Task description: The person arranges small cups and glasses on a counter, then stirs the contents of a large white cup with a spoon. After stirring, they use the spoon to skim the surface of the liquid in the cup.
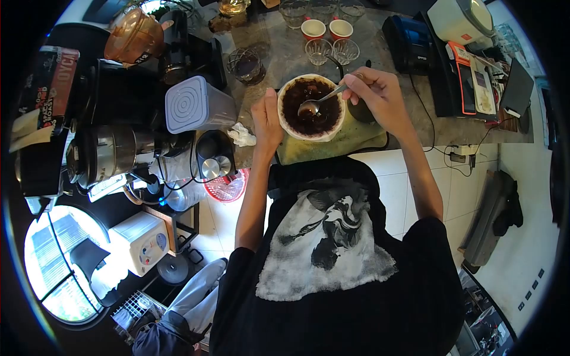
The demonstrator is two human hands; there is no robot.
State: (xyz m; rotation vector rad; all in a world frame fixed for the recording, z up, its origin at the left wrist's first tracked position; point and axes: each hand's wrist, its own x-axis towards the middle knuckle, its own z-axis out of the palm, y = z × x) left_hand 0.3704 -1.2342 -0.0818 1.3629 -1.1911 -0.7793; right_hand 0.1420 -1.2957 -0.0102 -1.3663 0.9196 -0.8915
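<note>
From the head camera, a pale-rimmed bowl (312, 134) of dark brown, wet-looking stuff sits on a yellow-green cloth (332, 149) near the near edge of the desk (454, 132). The right hand (383, 98) pinches the handle of a metal spoon (310, 107) between thumb and fingers, its tip down in the mix near the middle. The left hand (268, 121) is against the bowl's left side, thumb up by the rim; its fingers are partly hidden, so I cannot tell how firm that grip is.

Farther from the near edge stand two small red-and-white cups (313, 28), with clear glasses (319, 52) just nearer. A crumpled tissue (241, 134) and a lidded plastic tub (187, 105) are to the left.

To stir this well, I'd keep the left palm snug on the bowl so it can't skid on the cloth, hold the spoon lightly, and draw slow rounds out to the wall, where dark bits cling. Fast strokes could slop over the rim, and leaning on the spoon might tip the bowl.
</note>
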